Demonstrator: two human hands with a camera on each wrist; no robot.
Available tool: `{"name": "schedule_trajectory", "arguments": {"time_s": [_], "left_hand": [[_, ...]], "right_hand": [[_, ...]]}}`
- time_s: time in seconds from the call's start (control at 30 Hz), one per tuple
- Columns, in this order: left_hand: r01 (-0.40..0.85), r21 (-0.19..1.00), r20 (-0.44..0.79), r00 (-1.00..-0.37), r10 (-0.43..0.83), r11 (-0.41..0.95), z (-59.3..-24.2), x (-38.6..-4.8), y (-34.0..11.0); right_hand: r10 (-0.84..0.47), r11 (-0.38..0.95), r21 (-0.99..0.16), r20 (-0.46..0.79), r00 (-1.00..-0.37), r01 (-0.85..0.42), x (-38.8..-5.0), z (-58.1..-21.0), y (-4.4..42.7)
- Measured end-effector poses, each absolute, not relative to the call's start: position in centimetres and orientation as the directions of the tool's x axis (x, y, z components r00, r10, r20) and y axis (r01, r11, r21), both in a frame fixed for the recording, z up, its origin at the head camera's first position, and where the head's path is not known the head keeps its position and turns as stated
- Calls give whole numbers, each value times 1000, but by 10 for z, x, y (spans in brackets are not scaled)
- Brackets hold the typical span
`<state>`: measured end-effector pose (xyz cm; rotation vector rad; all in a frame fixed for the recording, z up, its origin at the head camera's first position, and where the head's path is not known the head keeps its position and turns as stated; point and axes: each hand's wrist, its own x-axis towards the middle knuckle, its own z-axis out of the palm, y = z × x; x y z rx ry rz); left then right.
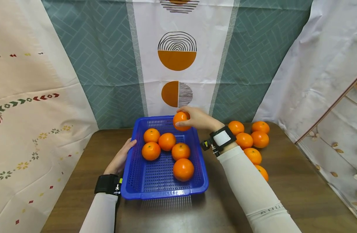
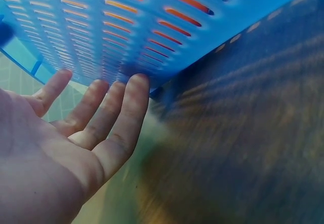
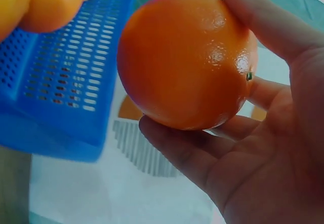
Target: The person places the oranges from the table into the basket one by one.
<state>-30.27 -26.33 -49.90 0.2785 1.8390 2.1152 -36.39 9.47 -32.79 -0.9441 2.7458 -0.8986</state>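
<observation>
A blue plastic basket [image 1: 161, 195] with slotted walls stands on the table, with several oranges [image 1: 183, 169] lying inside. At its left side, my left hand [image 1: 122, 158] holds the rim, thumb over the edge. The left wrist view shows its fingertips [image 2: 135, 84] against the outside of the slotted wall [image 2: 91, 36]. My right hand [image 1: 199, 118] grips one orange [image 3: 182, 62] between thumb and fingers, above the basket's far right corner. In the right wrist view this orange is held apart from the basket [image 3: 66, 82].
Several more oranges [image 1: 260, 139] lie on the table [image 1: 286, 181] to the right, some partly behind my right sleeve [image 1: 248, 184]. A patterned cloth [image 1: 108, 64] hangs behind the basket, close to the table's far edge. Pale cloths [image 1: 29, 129] hang at both sides.
</observation>
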Motion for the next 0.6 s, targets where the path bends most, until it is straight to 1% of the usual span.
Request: {"name": "schedule_trajectory", "arguments": {"time_s": [0.17,0.4,0.5,0.6], "left_hand": [[-119,985,-67,-929,364,-122,-501,-302,-262],[-117,985,-67,-935,347,-125,-499,-301,-261],[-108,986,-58,-935,349,-125,-499,-302,-260],[-105,986,-54,-933,355,-126,-499,-302,-260]], "right_hand": [[-558,652,-590,53,-828,-477,-372,-338,85],[-504,667,-606,61,-861,-433,-378,-348,71],[-491,657,-635,48,-870,-406,-380,-353,66],[-481,669,-634,31,-876,-389,-381,-357,64]]}}
